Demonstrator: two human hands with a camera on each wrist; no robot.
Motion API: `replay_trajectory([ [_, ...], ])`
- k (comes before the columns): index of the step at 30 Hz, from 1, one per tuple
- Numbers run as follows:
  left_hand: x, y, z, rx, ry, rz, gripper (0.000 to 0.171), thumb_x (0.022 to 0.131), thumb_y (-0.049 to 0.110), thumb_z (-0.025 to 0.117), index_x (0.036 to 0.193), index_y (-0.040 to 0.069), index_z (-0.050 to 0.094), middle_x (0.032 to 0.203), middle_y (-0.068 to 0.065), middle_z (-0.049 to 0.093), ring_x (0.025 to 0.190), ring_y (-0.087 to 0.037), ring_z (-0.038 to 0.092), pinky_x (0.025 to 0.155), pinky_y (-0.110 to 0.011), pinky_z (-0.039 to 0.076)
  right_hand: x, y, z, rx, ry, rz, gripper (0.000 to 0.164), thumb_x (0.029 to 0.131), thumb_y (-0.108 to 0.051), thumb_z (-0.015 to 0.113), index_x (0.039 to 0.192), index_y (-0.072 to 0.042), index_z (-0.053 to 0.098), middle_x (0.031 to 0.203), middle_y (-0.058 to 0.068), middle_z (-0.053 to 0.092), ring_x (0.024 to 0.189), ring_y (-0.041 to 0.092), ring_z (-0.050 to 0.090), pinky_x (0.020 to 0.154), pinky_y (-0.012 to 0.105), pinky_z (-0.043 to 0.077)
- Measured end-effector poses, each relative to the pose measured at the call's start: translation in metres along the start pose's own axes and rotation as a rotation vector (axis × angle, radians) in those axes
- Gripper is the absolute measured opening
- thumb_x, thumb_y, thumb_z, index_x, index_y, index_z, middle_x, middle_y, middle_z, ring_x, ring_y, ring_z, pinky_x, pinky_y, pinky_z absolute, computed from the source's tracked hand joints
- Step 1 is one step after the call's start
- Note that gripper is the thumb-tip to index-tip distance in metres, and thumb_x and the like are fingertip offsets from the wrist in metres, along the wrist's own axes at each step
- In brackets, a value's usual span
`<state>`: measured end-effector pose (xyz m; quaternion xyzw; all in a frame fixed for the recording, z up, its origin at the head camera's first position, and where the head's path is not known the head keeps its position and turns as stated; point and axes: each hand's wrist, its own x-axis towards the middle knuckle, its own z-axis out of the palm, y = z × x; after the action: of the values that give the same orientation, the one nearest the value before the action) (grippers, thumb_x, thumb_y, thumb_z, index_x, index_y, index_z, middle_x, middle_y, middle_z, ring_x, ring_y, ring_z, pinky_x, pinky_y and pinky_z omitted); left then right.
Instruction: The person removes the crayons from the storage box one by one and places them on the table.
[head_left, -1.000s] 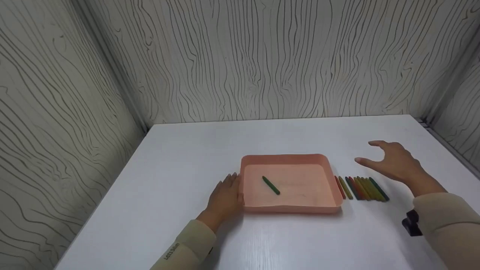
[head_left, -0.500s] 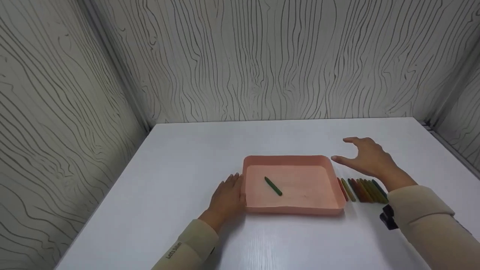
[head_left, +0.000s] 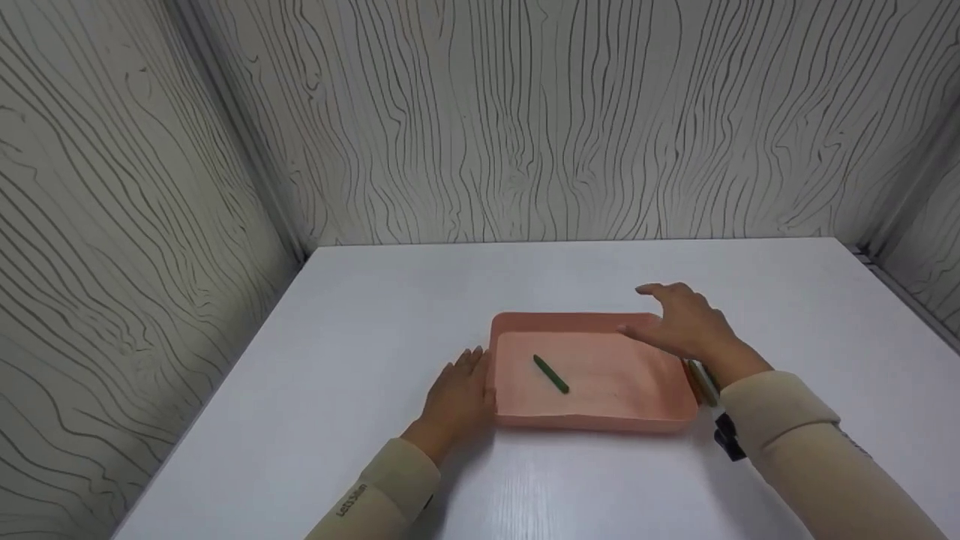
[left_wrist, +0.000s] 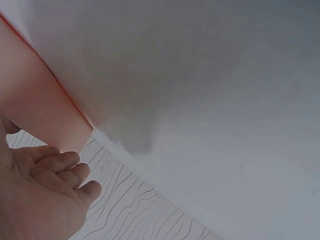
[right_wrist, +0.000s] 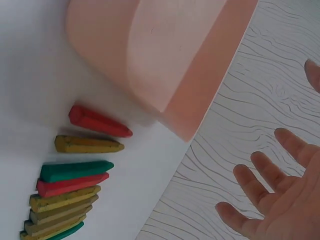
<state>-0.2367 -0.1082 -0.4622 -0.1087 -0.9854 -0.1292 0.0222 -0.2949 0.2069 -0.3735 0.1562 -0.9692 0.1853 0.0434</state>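
Observation:
A shallow pink tray [head_left: 592, 424] lies on the white table, with one green crayon [head_left: 551, 374] slanted inside it. My left hand [head_left: 456, 394] rests against the tray's left wall, fingers fairly straight. Above the tray's right edge hovers my right hand [head_left: 684, 324], thumb and fingers spread apart and holding nothing. In the right wrist view a row of crayons lies beside the tray: a red crayon [right_wrist: 100, 121], a yellow crayon [right_wrist: 89, 145], a green crayon [right_wrist: 76, 171] and several more. From the head view my right arm hides most of that row.
The white table [head_left: 360, 330] reaches back to a wood-grain patterned wall [head_left: 525, 120]. A similar panel [head_left: 112, 225] stands along the left side. A small black device [head_left: 727, 437] sits at my right cuff.
My right hand has moved left, from beyond the crayon row to over the tray's right edge, fingers still spread. The left hand stays against the tray. The view has shifted slightly.

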Motion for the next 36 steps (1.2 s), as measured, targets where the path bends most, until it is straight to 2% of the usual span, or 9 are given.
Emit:
replay_trajectory([
  [4, 0.0, -0.001, -0.001, -0.006, 0.004, 0.004, 0.054, 0.1, 0.029, 0.039, 0.147, 0.004, 0.033, 0.152, -0.01, 0.033, 0.14, -0.026, 0.025, 0.112, -0.044, 0.022, 0.004, -0.011, 0.009, 0.004, -0.019, 0.0, 0.084, 0.082, -0.064, 0.058, 0.139, -0.003, 0.046, 0.134, 0.032, 0.042, 0.118, 0.053, 0.042, 0.084, 0.07, 0.038],
  [9, -0.001, -0.002, -0.001, 0.029, 0.041, 0.044, 0.051, 0.099, 0.025, 0.04, 0.145, 0.002, 0.036, 0.149, -0.013, 0.036, 0.138, -0.028, 0.029, 0.111, -0.045, 0.026, 0.008, -0.022, 0.021, 0.011, -0.036, -0.019, 0.078, 0.084, -0.057, 0.061, 0.139, -0.005, 0.046, 0.134, 0.03, 0.042, 0.118, 0.051, 0.042, 0.084, 0.068, 0.039],
  [13, -0.001, -0.002, 0.0, 0.034, 0.038, 0.038, 0.052, 0.1, 0.026, 0.04, 0.145, 0.002, 0.036, 0.15, -0.011, 0.036, 0.139, -0.028, 0.029, 0.111, -0.044, 0.025, 0.01, -0.029, 0.031, 0.01, -0.032, -0.057, 0.075, 0.084, -0.054, 0.063, 0.138, -0.004, 0.048, 0.132, 0.029, 0.045, 0.116, 0.049, 0.045, 0.083, 0.067, 0.041],
  [18, -0.001, 0.0, -0.001, 0.014, 0.019, 0.018, 0.052, 0.1, 0.027, 0.04, 0.146, 0.003, 0.035, 0.151, -0.011, 0.034, 0.139, -0.027, 0.027, 0.112, -0.043, 0.024, 0.012, -0.034, 0.046, 0.013, -0.023, -0.096, 0.073, 0.084, -0.052, 0.065, 0.135, -0.002, 0.05, 0.128, 0.026, 0.05, 0.115, 0.044, 0.049, 0.091, 0.063, 0.039],
  [25, -0.001, 0.001, 0.0, -0.004, 0.022, 0.008, 0.053, 0.099, 0.028, 0.041, 0.146, 0.003, 0.036, 0.15, -0.01, 0.034, 0.139, -0.027, 0.028, 0.112, -0.043, 0.023, 0.014, -0.04, 0.065, 0.127, -0.086, -0.064, 0.074, 0.083, -0.049, 0.067, 0.139, -0.004, 0.047, 0.137, 0.024, 0.046, 0.123, 0.042, 0.044, 0.096, 0.06, 0.038],
  [29, -0.001, 0.0, 0.0, -0.007, 0.025, 0.01, 0.053, 0.1, 0.029, 0.04, 0.146, 0.003, 0.035, 0.151, -0.01, 0.034, 0.139, -0.027, 0.027, 0.112, -0.043, 0.023, 0.016, -0.043, 0.075, 0.129, -0.123, -0.035, 0.075, 0.082, -0.052, 0.068, 0.14, -0.008, 0.046, 0.139, 0.019, 0.046, 0.123, 0.038, 0.045, 0.097, 0.059, 0.039],
  [32, 0.0, -0.001, 0.0, -0.012, 0.025, 0.013, 0.053, 0.1, 0.028, 0.04, 0.147, 0.004, 0.035, 0.151, -0.01, 0.034, 0.14, -0.027, 0.027, 0.112, -0.043, 0.023, 0.017, -0.045, 0.082, 0.108, -0.14, -0.023, 0.074, 0.081, -0.053, 0.068, 0.138, -0.01, 0.047, 0.137, 0.017, 0.047, 0.118, 0.035, 0.05, 0.094, 0.058, 0.041],
  [36, 0.0, -0.001, 0.001, -0.003, 0.021, 0.016, 0.053, 0.1, 0.028, 0.039, 0.147, 0.004, 0.034, 0.151, -0.01, 0.034, 0.14, -0.027, 0.026, 0.112, -0.043, 0.022, 0.014, -0.047, 0.088, 0.11, -0.142, -0.044, 0.07, 0.082, -0.049, 0.069, 0.136, -0.01, 0.049, 0.135, 0.014, 0.049, 0.122, 0.035, 0.046, 0.094, 0.06, 0.037],
])
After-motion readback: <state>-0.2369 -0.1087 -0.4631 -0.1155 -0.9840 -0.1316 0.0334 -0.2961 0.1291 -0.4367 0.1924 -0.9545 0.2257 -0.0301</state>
